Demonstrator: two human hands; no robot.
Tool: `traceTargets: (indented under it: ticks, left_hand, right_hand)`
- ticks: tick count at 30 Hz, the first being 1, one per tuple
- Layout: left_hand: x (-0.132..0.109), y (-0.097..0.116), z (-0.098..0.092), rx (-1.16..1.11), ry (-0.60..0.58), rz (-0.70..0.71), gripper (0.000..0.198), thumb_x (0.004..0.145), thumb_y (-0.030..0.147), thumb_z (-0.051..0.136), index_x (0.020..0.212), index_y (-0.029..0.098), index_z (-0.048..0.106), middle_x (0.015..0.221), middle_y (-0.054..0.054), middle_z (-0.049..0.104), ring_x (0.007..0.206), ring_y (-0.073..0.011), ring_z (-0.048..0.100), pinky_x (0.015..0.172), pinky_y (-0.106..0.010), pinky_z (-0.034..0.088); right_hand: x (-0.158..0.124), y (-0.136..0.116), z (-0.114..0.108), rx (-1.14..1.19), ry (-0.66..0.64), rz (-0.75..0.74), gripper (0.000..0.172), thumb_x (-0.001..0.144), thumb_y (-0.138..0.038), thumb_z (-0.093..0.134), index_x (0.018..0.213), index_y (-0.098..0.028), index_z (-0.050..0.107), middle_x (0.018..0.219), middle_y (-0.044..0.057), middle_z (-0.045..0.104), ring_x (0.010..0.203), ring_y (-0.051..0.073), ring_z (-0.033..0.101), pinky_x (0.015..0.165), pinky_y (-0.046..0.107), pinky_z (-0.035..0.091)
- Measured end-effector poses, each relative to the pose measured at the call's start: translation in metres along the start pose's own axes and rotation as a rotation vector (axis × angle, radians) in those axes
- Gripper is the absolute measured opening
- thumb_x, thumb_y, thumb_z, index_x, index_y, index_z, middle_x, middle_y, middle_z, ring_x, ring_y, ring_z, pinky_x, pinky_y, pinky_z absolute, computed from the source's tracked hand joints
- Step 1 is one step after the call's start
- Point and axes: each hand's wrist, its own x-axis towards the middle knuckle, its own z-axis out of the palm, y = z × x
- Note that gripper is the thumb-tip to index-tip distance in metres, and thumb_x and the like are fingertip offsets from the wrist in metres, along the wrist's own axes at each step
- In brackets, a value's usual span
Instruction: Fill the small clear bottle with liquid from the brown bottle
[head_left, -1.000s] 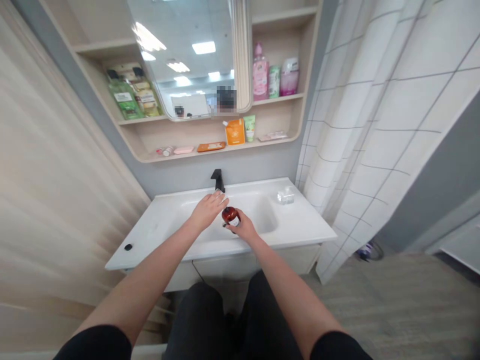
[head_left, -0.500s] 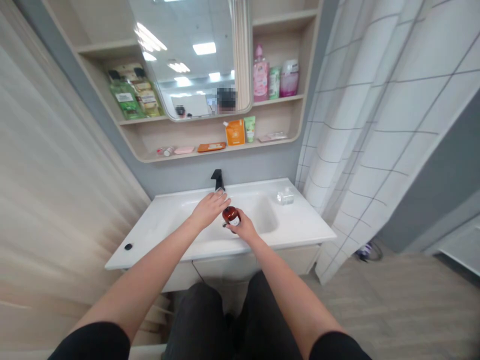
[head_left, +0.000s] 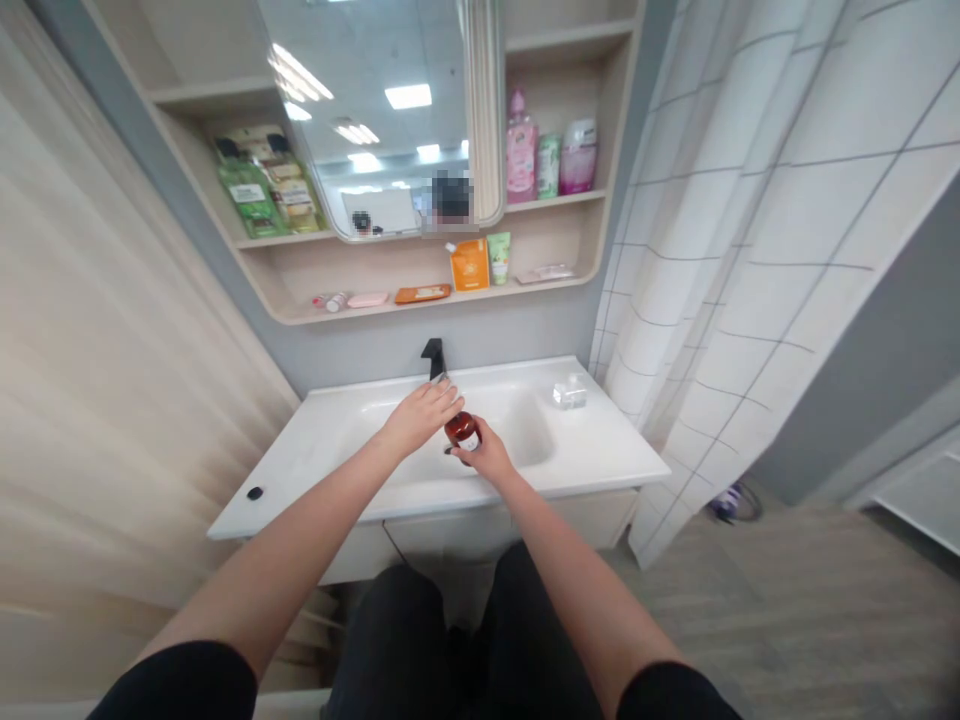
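Over the basin, my right hand [head_left: 489, 452] is wrapped round a brown bottle [head_left: 462, 428] with a white label. The bottle leans, its top pointing toward the tap. My left hand [head_left: 421, 414] is closed beside the bottle's neck, fingers bent together above it. A small pale, clear-looking piece shows past the left fingertips, in front of the black tap [head_left: 433, 356]; what it is I cannot make out. The bottle's mouth is mostly hidden by the left fingers. Around both hands lies the white sink [head_left: 536, 425].
A clear bottle [head_left: 570, 393] stands on the counter's right side. At front left lies a small black cap [head_left: 255, 493]. Above the tap, a wall cabinet [head_left: 442, 315] holds toiletries round a mirror [head_left: 390, 110]. Curtains hang left and right.
Almost nothing differs. My left fingers have shifted very slightly over the bottle's neck, and the right hand keeps its hold.
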Motion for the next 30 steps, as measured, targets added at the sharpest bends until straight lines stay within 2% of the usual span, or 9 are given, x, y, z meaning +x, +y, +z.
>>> traceTargets:
  ticks: [12, 30]
  left_hand:
    - [0.0001, -0.0006, 0.0021, -0.011, 0.013, 0.013, 0.041, 0.105, 0.012, 0.056, 0.144, 0.018, 0.066, 0.152, -0.017, 0.068, 0.149, -0.0326, 0.059, 0.116, -0.051, 0.053]
    - [0.004, 0.0019, -0.0056, -0.015, -0.014, 0.021, 0.042, 0.105, 0.011, 0.054, 0.144, 0.019, 0.066, 0.152, -0.017, 0.069, 0.151, -0.0319, 0.057, 0.12, -0.052, 0.051]
  right_hand:
    - [-0.0004, -0.0028, -0.0004, -0.001, 0.007, 0.002, 0.077, 0.075, -0.041, 0.09, 0.144, -0.025, 0.061, 0.137, 0.011, 0.076, 0.122, 0.032, 0.072, 0.112, 0.048, 0.055]
    - [-0.0007, -0.0027, -0.0016, 0.0, 0.003, -0.006, 0.075, 0.076, -0.041, 0.09, 0.143, -0.025, 0.061, 0.135, 0.009, 0.076, 0.12, 0.032, 0.072, 0.112, 0.049, 0.056]
